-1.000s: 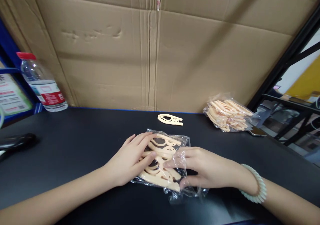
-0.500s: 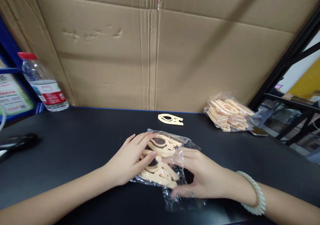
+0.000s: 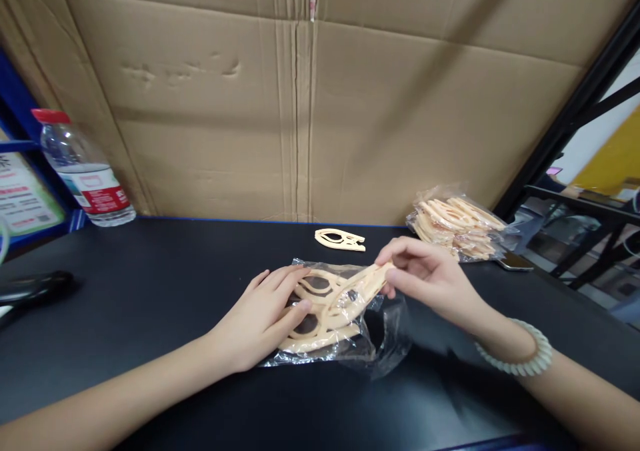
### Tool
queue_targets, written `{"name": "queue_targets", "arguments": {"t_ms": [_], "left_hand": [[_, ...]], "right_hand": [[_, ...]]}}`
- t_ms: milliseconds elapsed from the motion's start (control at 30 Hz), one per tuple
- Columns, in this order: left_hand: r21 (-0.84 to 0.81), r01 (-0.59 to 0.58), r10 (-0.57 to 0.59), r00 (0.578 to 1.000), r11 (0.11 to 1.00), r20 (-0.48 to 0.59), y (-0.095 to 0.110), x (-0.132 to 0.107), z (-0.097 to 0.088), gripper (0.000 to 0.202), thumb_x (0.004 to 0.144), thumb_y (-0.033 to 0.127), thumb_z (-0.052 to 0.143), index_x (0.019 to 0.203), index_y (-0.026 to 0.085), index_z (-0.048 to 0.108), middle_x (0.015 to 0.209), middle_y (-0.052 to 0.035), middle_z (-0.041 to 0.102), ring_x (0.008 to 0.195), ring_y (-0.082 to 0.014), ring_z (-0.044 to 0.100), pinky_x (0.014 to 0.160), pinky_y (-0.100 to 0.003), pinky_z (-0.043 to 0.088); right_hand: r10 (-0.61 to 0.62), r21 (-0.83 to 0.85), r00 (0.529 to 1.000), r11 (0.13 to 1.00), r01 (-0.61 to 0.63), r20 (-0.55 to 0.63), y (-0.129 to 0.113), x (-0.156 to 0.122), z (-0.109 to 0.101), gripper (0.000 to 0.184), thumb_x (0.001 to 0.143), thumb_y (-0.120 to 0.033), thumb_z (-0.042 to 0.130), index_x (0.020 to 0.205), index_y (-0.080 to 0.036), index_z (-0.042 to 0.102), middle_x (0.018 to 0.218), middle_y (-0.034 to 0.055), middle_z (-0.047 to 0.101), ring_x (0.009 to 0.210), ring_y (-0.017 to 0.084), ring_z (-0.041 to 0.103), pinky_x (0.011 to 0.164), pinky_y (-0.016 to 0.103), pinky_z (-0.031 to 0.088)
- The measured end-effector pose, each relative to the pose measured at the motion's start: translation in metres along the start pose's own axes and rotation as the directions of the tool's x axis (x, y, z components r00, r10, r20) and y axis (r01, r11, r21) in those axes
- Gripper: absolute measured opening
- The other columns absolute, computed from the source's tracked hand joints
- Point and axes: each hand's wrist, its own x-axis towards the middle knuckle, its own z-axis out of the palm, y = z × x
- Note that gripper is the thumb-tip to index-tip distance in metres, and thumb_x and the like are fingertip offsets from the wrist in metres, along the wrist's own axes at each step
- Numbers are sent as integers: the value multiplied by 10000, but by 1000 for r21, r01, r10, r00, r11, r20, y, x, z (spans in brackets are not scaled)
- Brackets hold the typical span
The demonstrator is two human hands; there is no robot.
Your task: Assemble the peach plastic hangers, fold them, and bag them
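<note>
A clear plastic bag [image 3: 345,356] lies on the black table with several beige folding hangers [image 3: 320,337] inside. My left hand [image 3: 267,314] rests flat over the bag's left side, fingers stretched out and thumb apart, pressing on it. Between the thumb and fingertips of my right hand [image 3: 433,274] is the end of one beige folding hanger [image 3: 367,285]. That hanger tilts up toward the right, its lower part still within the bag. Behind the bag, a single folded hanger [image 3: 340,239] lies alone on the table.
Another clear bag of hangers [image 3: 457,224] sits at the back right, beside a phone-like flat object [image 3: 515,262]. A red-capped water bottle [image 3: 90,171] stands at the back left, near a black mouse-like object [image 3: 37,285]. Cardboard [image 3: 210,124] walls off the back.
My right hand has moved up and right from inside the bag's opening, drawing one hanger's end out. My left hand stays in place on the bag.
</note>
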Motion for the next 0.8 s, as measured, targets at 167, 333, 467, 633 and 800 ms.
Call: {"name": "queue_targets", "arguments": {"t_ms": [167,333,467,633,800], "left_hand": [[23,7,-7,1000,1000,-1,-2,0,2,456,994,452,329,1399,251,384,1463,-86,469,1350,-289,410,1117,-578,268],[31,-1,2,1000,1000,-21,-3,1,2,457,985,454,347,1393,255,398,1456,-81,476,1344,-299,421,1112,-576,284],[37,5,-5,1000,999,7,-2,0,1,457,981,450,360,1395,259,387,1468,-79,458,1349,-293,412,1119,-589,262],[38,4,-5,1000,999,21,-2,0,1,456,981,441,369,1407,279,351,1477,-73,445,1359,-287,397,1120,-602,240],[43,-4,2,1000,999,24,-2,0,1,444,984,441,358,1395,272,368,1479,-78,440,1362,-286,393,1120,-601,241]], "right_hand": [[4,255,966,965,64,-258,3,9,-18,150,776,-322,732,854,-212,667,744,-6,656,622,111,637,591,228,578],[41,320,891,940,120,-452,12,18,-33,74,769,-269,712,826,-232,684,806,-22,630,741,100,629,700,213,589],[5,325,817,919,224,-577,13,25,-49,52,799,-265,685,776,-222,667,803,-26,596,772,84,613,788,193,569],[-29,253,811,943,215,-585,26,29,-51,83,758,-248,726,789,-228,651,835,-28,601,825,109,628,849,275,567],[62,-106,943,989,-101,-328,67,24,-38,251,749,-313,723,968,-226,636,959,32,629,970,195,621,933,431,521]]}}
